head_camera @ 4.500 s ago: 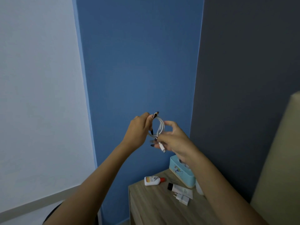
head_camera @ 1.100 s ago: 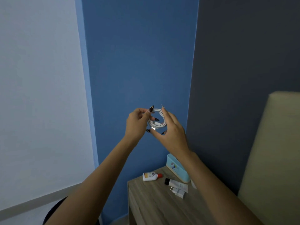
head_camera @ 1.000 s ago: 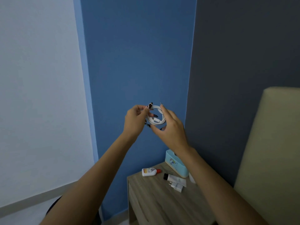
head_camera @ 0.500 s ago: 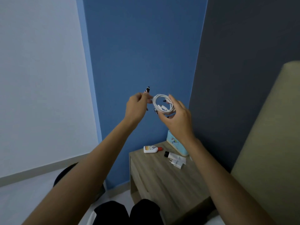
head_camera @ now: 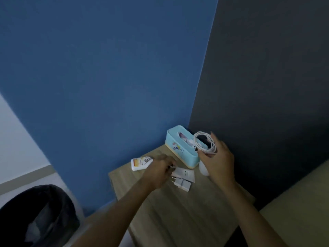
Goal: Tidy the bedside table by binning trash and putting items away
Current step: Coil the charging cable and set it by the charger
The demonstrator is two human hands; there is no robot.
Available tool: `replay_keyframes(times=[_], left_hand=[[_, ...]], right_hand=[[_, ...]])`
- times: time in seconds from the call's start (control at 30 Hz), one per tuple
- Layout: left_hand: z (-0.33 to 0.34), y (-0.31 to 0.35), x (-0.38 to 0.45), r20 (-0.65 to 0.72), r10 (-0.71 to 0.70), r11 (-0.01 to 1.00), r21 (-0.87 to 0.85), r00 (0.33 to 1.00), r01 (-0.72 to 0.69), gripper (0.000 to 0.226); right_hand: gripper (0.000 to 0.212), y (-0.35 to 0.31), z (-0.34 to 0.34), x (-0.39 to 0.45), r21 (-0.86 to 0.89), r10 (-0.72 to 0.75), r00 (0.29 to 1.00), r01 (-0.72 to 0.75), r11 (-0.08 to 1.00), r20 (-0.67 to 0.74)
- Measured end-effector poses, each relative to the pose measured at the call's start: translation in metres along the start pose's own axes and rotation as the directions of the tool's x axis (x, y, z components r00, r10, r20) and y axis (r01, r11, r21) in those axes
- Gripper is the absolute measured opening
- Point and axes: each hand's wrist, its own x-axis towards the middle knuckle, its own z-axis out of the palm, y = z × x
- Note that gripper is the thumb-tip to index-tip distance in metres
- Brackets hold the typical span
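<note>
Two hands are working over the bedside table (head_camera: 178, 211), the wooden top that everything else sits on or around. Off the table's left side, down on the floor, a bin with a black liner (head_camera: 37, 214) is standing open. On the table's far left corner a white bottle (head_camera: 140, 163) is lying on its side. Just right of it, the left hand (head_camera: 160, 172) is reaching down to the tabletop, its fingers curling at the near end of a white tube (head_camera: 185, 174); blur is hiding whether they are actually pinching it, so I cannot tell the grip. A white charger plug (head_camera: 182, 184) is lying against the tube's near side. Behind them, along the table's back edge, a light blue tissue box (head_camera: 179, 152) is sitting. Above the table's right rear part, the right hand (head_camera: 218, 162) is holding a coiled white cable (head_camera: 204, 142) up, fingers wrapping round the loops, in front of the tissue box.
</note>
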Motion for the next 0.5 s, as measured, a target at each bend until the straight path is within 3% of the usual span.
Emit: replay_keyframes(times=[0.1, 0.23, 0.33, 0.5], left_hand=[[0.042, -0.015, 0.023, 0.175, 0.074, 0.98, 0.169, 0.982, -0.104, 0.035], [0.077, -0.032, 0.037, 0.321, 0.076, 0.958, 0.24, 0.944, -0.159, 0.048], [0.089, -0.039, 0.039, 0.367, 0.095, 0.941, 0.27, 0.925, -0.203, 0.049], [0.103, -0.045, 0.038, 0.326, 0.102, 0.932, 0.299, 0.94, -0.205, 0.045]], right_hand=[[0.075, 0.035, 0.019, 0.006, -0.048, 0.063, 0.998, -0.061, 0.997, 0.029], [0.073, 0.062, 0.035, 0.006, -0.092, 0.098, 0.993, -0.091, 0.992, 0.067], [0.072, 0.074, 0.042, 0.004, -0.122, 0.11, 0.99, -0.098, 0.988, 0.093], [0.067, 0.081, 0.049, 0.0, -0.132, 0.105, 0.988, -0.09, 0.987, 0.112]])
